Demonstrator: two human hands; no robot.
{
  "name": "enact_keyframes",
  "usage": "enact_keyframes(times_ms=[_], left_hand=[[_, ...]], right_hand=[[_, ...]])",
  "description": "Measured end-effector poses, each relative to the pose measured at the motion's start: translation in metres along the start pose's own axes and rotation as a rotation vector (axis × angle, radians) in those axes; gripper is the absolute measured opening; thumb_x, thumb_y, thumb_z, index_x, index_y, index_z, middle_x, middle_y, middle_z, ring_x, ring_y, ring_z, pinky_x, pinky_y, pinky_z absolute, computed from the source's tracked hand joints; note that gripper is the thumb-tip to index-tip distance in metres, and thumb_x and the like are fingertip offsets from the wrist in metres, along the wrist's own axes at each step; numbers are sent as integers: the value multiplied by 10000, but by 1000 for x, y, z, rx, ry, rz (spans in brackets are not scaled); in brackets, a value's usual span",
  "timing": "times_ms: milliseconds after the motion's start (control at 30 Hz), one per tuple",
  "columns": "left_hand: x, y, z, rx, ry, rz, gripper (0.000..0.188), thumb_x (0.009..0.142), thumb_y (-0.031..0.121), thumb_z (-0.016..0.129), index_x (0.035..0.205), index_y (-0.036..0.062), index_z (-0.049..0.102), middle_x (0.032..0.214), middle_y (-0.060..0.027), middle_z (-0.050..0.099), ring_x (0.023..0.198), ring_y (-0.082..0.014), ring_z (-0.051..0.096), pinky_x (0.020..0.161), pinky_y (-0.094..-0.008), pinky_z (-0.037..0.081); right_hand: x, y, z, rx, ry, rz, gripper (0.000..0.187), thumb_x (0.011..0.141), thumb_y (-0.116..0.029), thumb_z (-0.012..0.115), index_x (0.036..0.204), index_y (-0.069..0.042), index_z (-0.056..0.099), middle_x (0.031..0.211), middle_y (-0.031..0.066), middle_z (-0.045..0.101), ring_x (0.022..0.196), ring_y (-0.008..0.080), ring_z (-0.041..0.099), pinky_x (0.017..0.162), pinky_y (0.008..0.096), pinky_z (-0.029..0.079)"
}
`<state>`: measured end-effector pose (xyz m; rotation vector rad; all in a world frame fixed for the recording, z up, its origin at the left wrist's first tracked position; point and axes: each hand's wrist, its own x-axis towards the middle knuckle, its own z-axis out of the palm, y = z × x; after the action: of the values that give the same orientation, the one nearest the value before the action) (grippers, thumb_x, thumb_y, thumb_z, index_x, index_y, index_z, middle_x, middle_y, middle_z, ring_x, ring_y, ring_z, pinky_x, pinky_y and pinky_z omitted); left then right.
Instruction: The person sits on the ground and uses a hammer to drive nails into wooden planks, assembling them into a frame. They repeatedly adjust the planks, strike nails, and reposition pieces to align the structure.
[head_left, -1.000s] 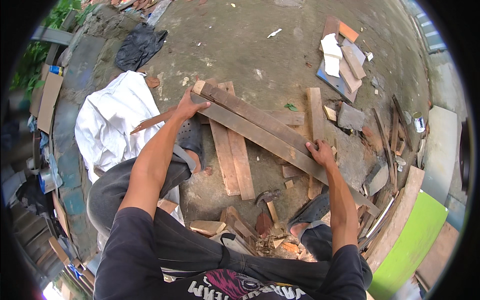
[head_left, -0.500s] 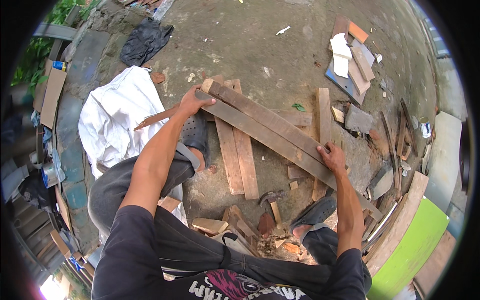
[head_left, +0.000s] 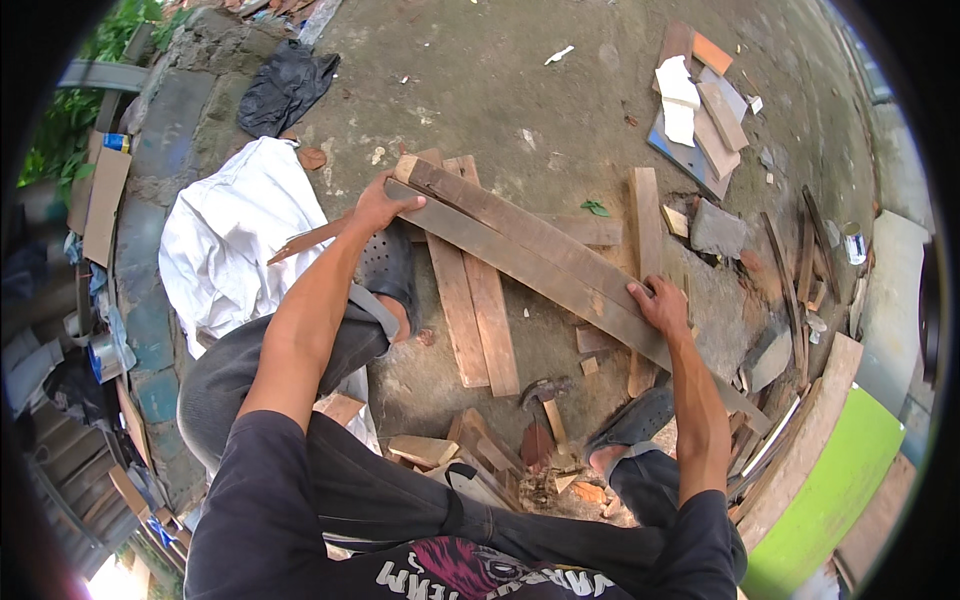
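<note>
A long brown wooden plank point(head_left: 530, 270) slants from upper left down to the right in front of me. My left hand point(head_left: 382, 203) is closed on its far left end, thumb over the top. Lower along it, my right hand point(head_left: 662, 304) grips the edge with the thumb on the upper side. A second plank point(head_left: 480, 215) lies lengthwise against its far side, its pale cut end beside my left hand. Under them, two boards point(head_left: 470, 320) lie side by side, and another board point(head_left: 646, 225) passes beneath near my right hand.
A hammer point(head_left: 548, 400) lies between my feet, near wood offcuts point(head_left: 425, 450). A white sack point(head_left: 235, 240) spreads by my left leg. Far right sit stacked board scraps point(head_left: 715, 140) and a stone block point(head_left: 718, 230). A green panel point(head_left: 830, 490) leans at the lower right.
The view has shifted slightly. Both hands keep their hold, and the planks stay at nearly the same slant and place.
</note>
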<state>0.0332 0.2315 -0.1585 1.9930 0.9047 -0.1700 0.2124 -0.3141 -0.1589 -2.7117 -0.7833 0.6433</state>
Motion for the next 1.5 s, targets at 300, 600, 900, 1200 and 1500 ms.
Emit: enact_keyframes(times_ms=[300, 600, 900, 1200, 1500], left_hand=[[4, 5, -6, 172, 1, -68, 1041, 590, 541, 911, 1377, -2, 499, 1242, -229, 639, 1169, -335, 616, 990, -403, 475], [17, 7, -7, 283, -19, -58, 955, 622, 468, 914, 1330, -59, 550, 1223, -254, 659, 1126, -352, 651, 980, -411, 490], [13, -5, -12, 54, -52, -100, 877, 633, 369, 934, 1289, -87, 573, 1183, -213, 683, 1064, -295, 676, 928, -381, 519], [0, 10, -7, 142, 29, -121, 942, 618, 457, 922, 1320, -54, 556, 1214, -211, 667, 1136, -316, 644, 986, -391, 487], [4, 12, -3, 196, 16, -111, 990, 611, 495, 916, 1346, -42, 527, 1240, -220, 653, 1154, -327, 634, 991, -398, 483]], right_hand=[[-8, -13, 2, 65, 5, 123, 667, 904, -655, 567, 1007, -11, 705, 1030, 195, 656, 974, 391, 644, 830, 470, 506], [-16, -29, 8, -60, -48, 157, 826, 858, -690, 599, 1317, -3, 576, 1271, 204, 595, 1178, 402, 577, 998, 510, 437], [-9, -33, 10, 44, -130, 183, 838, 833, -675, 637, 1388, -55, 534, 1370, 218, 547, 1273, 416, 514, 1092, 566, 339], [-8, -22, 20, 82, -115, 193, 775, 823, -632, 689, 1387, -116, 561, 1365, 197, 542, 1284, 416, 485, 1078, 605, 302], [-9, -21, 18, 151, -127, 202, 789, 805, -632, 697, 1370, -97, 566, 1390, 228, 518, 1330, 428, 446, 1117, 646, 235]])
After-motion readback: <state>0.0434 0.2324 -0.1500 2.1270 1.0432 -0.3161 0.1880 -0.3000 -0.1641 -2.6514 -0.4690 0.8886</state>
